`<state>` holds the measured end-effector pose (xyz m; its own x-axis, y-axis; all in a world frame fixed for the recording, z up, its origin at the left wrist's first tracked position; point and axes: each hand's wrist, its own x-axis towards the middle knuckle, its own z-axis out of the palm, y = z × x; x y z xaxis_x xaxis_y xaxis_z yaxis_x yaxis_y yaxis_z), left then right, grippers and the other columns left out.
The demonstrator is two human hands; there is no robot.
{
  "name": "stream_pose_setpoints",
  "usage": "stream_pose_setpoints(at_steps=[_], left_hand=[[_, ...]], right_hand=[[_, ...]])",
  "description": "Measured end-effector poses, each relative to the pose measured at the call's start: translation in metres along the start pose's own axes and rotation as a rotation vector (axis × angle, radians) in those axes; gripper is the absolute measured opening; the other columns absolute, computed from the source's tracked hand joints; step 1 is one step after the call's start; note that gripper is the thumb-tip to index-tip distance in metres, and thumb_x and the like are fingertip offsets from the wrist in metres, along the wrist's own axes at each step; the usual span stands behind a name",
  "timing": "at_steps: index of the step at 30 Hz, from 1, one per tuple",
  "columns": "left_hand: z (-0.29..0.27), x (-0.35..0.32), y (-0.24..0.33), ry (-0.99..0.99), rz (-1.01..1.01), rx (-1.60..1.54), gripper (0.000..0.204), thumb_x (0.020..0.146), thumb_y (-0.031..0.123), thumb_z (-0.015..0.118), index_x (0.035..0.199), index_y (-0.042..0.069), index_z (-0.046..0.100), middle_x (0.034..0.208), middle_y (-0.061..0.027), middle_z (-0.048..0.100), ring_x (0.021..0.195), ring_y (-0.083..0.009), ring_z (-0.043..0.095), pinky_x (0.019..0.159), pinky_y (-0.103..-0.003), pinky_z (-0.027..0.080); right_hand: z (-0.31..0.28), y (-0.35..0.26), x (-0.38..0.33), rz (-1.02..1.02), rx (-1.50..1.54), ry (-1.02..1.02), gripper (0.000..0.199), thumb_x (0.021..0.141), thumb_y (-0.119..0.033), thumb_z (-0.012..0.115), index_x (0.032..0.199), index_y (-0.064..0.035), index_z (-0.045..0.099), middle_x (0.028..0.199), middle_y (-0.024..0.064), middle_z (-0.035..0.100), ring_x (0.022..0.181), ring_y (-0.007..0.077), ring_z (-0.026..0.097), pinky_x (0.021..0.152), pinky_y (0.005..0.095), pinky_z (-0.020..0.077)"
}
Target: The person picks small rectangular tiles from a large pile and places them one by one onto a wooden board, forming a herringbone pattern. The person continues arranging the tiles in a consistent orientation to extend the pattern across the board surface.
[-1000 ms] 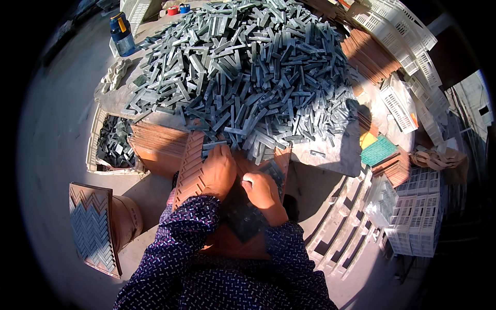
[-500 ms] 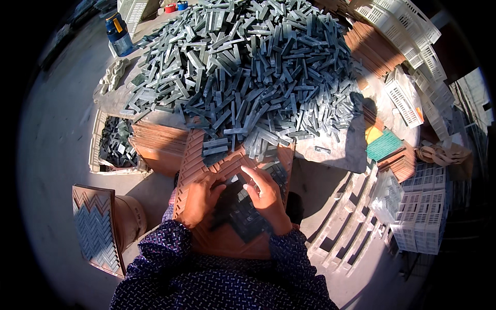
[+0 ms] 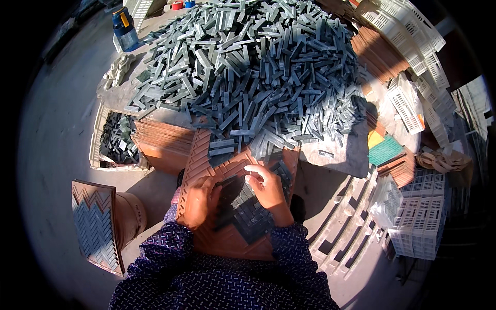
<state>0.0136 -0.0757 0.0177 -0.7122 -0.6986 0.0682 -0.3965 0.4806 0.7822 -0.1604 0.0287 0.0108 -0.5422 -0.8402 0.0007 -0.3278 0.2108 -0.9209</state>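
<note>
Head view: the orange herringbone tray (image 3: pixel 206 160) sits just below the heap of grey stone strips (image 3: pixel 253 67). The left hand (image 3: pixel 199 201) lies flat on the dark strips (image 3: pixel 243 206) already laid at the tray's centre; the right hand (image 3: pixel 266 186) pinches one there. Judging by the bare grooves, roughly half remains unfilled.

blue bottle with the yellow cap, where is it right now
In the head view the blue bottle stands far upper left, at the left edge of the grey tile-strip pile, just above a crumpled cloth.
</note>
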Motion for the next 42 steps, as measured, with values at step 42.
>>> stream_pose_setpoints(at_steps=[42], left_hand=[[0.022,0.029,-0.015,0.143,0.192,-0.110,0.010,0.079,0.003,0.065,0.089,0.001,0.065,0.086,-0.0145,0.062,0.080,-0.0346,0.061,0.068,-0.038,0.050]], right_hand=[[0.002,0.010,-0.015,0.023,-0.250,0.151,0.008,0.081,-0.009,0.062,0.088,-0.0034,0.062,0.076,0.0120,0.066,0.067,0.0298,0.064,0.063,0.0349,0.0508]])
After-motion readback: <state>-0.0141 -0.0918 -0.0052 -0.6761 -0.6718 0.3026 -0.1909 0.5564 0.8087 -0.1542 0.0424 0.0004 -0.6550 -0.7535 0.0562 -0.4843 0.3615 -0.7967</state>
